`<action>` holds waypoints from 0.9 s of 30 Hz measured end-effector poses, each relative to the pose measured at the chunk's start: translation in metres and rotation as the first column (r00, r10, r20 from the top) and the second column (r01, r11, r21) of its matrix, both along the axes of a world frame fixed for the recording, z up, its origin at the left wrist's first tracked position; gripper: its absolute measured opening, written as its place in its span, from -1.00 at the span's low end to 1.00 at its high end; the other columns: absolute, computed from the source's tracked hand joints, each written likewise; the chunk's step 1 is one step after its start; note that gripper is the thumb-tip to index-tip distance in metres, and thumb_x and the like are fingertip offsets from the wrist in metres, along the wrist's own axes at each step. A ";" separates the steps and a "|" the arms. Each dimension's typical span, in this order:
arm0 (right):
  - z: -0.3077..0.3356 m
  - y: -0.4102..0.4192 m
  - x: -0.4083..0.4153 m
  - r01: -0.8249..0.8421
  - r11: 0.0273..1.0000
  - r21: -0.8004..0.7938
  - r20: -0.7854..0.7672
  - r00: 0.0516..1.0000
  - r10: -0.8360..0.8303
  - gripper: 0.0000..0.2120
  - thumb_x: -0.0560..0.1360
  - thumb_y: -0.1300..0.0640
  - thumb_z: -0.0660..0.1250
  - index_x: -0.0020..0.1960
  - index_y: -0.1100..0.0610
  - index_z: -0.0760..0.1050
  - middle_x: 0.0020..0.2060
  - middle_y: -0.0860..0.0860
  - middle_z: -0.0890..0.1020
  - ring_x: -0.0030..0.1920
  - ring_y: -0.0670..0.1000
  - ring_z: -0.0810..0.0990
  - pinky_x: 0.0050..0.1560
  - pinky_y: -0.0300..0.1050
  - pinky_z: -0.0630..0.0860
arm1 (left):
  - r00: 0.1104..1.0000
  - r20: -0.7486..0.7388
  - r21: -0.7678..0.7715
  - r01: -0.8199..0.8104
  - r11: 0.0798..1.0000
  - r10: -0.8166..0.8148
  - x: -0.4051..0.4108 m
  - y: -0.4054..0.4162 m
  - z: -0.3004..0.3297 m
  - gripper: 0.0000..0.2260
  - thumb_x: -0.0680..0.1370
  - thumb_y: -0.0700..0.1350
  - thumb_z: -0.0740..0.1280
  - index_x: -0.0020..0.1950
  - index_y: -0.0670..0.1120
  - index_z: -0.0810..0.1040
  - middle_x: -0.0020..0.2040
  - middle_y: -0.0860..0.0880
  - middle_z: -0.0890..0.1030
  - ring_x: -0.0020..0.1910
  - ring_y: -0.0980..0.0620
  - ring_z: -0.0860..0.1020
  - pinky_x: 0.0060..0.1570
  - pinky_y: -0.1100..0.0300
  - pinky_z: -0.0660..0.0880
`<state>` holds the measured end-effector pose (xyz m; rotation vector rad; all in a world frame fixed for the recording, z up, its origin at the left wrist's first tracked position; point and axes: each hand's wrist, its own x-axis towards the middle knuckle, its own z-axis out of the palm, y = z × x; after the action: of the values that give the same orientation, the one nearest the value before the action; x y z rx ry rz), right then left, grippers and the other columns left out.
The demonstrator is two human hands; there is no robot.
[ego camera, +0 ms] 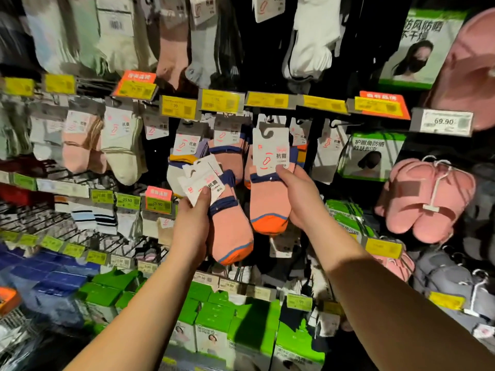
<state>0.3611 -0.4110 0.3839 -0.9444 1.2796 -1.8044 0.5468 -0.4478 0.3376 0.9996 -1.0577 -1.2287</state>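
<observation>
I see left hand (191, 223) gripping pink sock pack (231, 234), thumb pressed on its white card (199, 183). Pack tilted, below yellow price tag (221, 100). Right hand (300, 199) grasping second pink sock pack (269, 204), thumb at card's lower edge, fingers curled behind. That pack upright, below-right of same tag, just beside first. Can't tell whether it hangs on peg. Pink slippers (426, 199) well right of tag. Green boxes (214, 317) well below it.
</observation>
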 end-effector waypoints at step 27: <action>0.035 -0.084 -0.034 0.479 0.778 0.406 -0.778 0.628 0.019 -0.25 0.61 -0.33 -0.05 0.53 0.22 0.24 0.45 0.19 0.41 0.39 0.23 0.43 0.23 0.06 0.39 | 0.990 -0.082 -0.025 0.116 0.993 -0.117 0.011 -0.003 0.023 -0.76 0.62 0.03 0.34 0.20 -0.07 0.51 0.03 -0.02 0.71 -0.08 0.04 0.70 -0.10 0.08 0.62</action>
<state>0.3267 -0.4949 0.4186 -1.2305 2.4309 -1.0006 0.5580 -0.4506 0.3603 0.8740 -1.0734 -1.3405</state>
